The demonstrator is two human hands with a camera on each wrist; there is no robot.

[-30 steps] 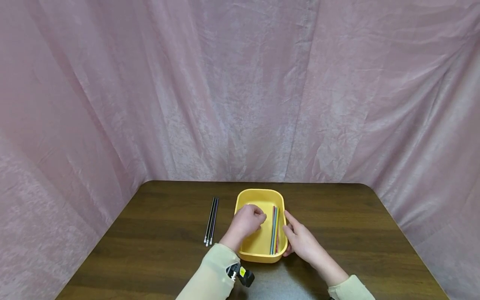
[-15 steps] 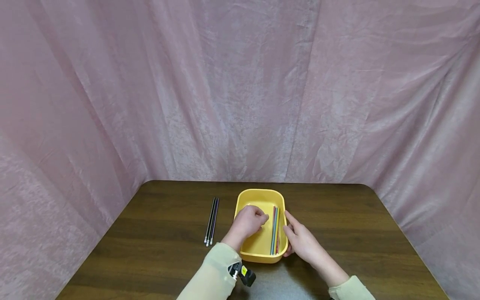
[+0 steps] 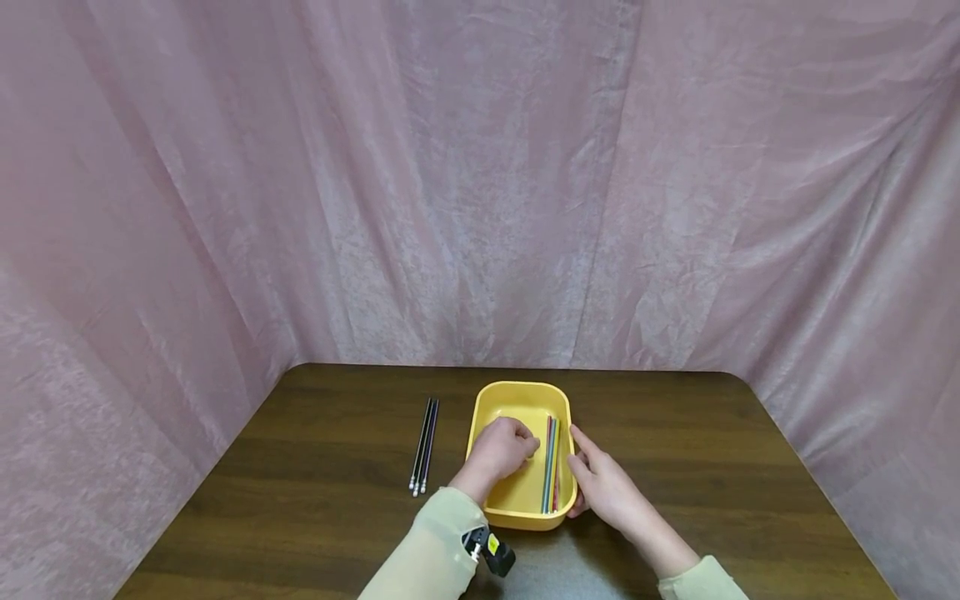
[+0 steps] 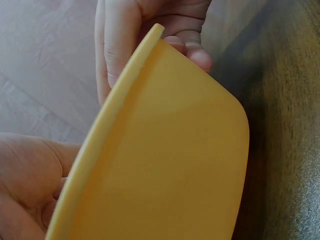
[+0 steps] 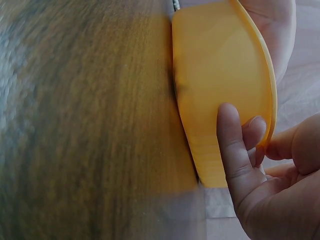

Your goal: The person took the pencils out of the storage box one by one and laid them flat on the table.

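Note:
A yellow plastic tray [image 3: 522, 521] stands on the table, several slim coloured pencils [image 3: 550, 467] lying lengthwise along its right side. My left hand [image 3: 501, 448] reaches over the left wall into it, fingers bent down and thumb pointing at the pencils with a small gap. The undersides of those fingers are hidden, so I cannot tell whether they hold anything. With my right hand [image 3: 606, 492] I grip the right wall, thumb at the rim and other fingers against the outside. The right wrist view shows one finger [image 5: 232, 145] laid along the outer wall.
Left of the tray, several dark pencils [image 3: 423, 447] with white-tipped ends lie side by side on the brown wooden table [image 3: 322, 467]. Pink curtains [image 3: 480, 208] hang behind and at both sides. A small black camera [image 3: 495, 554] sits on the left wrist.
My left hand has shifted slightly to the right inside the tray, nearer the coloured pencils. The right hand stays at the right wall, and both groups of pencils lie as before.

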